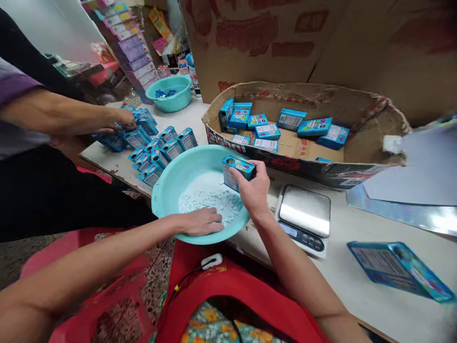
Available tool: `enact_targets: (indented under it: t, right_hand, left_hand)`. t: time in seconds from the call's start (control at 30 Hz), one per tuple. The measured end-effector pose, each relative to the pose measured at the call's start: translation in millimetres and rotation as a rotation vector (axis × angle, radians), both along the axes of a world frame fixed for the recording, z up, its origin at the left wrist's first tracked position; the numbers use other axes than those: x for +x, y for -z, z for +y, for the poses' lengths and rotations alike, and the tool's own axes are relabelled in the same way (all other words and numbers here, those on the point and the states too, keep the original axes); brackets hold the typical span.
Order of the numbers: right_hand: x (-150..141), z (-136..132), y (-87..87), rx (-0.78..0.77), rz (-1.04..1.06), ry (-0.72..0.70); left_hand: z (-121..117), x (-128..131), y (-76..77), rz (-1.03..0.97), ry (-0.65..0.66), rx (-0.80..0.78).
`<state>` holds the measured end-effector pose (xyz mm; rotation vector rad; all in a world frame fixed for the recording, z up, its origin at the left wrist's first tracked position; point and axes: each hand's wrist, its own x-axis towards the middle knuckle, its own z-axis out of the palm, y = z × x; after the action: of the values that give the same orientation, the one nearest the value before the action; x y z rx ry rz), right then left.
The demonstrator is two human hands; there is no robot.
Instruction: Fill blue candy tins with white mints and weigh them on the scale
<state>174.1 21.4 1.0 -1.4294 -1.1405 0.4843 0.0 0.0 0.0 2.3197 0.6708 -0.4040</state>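
— What do the containers hold?

— The big teal basin (pixel 167 190) at the near edge of the surface (pixel 357 286) holds a heap of small pale tablets (pixel 210 197); a smaller teal bowl (pixel 170 97) further back holds some dark blue pieces, too small to make out; the shallow cardboard tray (pixel 360 138) behind the basin has a scatter of small blue boxes (pixel 291 119) lying flat in it.

— And the person's hands?

— The right hand (pixel 254 188) holds a small blue tin (pixel 237 171) above the far rim of the basin; its fingers (pixel 238 177) are curled shut around the tin's lower side, the tin tilted with its open top toward the camera; the left hand (pixel 202 221) lies palm down in the basin, fingers loosely together on the tablets; whether it grips any, one cannot tell.

— What else is about?

— A digital scale (pixel 305 214) stands just to the right of the basin; a flat blue pack (pixel 396 269) lies near the right edge; to the left, another person's hand (pixel 119 119) rests on a cluster of blue tins (pixel 157 150) standing beside the basin.
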Motion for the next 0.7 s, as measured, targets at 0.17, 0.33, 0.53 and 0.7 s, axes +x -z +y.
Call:
enact_targets:
  t: [0.17,0.33,0.53,0.7]
  right_hand:
    - [-0.2,-1.3,-3.4,-0.03,-0.036,0.006]
    - [-3.0,-7.5,-12.1,-0.043,0.004,-0.144]
    - [-15.2,-16.0,-16.1,-0.171,-0.224,-0.402]
    - [-37.2,-28.8,-21.9,-0.146,-0.354,-0.535]
  left_hand:
    - [0.1,-21.0,5.8,0.202,-0.143,0.143]
    - [13.7,-28.3,15.6,-0.011,-0.519,0.131]
    - [20.1,-27.4,-19.8,-0.907,-1.345,-0.537]
    - [23.3,-2.5,-43.5,-1.602,-1.566,-0.645]
